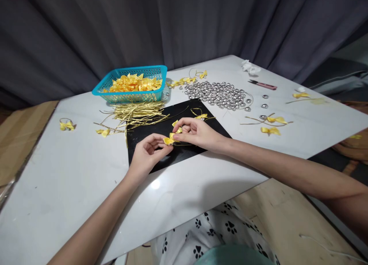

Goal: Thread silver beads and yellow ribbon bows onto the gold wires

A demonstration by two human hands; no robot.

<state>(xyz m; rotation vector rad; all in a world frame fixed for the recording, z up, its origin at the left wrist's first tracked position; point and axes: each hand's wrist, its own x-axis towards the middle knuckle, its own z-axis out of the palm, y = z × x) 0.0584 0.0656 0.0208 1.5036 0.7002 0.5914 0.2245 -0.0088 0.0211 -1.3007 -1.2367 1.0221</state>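
Between both hands, just over a black mat point(143, 150), is a yellow ribbon bow point(169, 140). My left hand point(149, 148) pinches the bow's left side with thumb and fingertips. From the right, my right hand point(198, 134) grips its other side, fingers curled in. A thin gold tie trails beneath the right hand. Another bit of yellow ribbon shows behind the right fingers, partly hidden. On the mat's far right part lies a yellow bow with a gold tie point(201, 116). Gold twist ties point(138, 111) lie in a loose bundle at the mat's far left edge.
A blue basket point(99, 89) of yellow bows stands at the back left. Silver bell-like beads point(221, 94) are spread right of it. Pink-handled snips point(263, 84) and crumpled white tissue point(250, 67) lie farther right. Several loose bows point(270, 130) are scattered on the white table point(71, 173).
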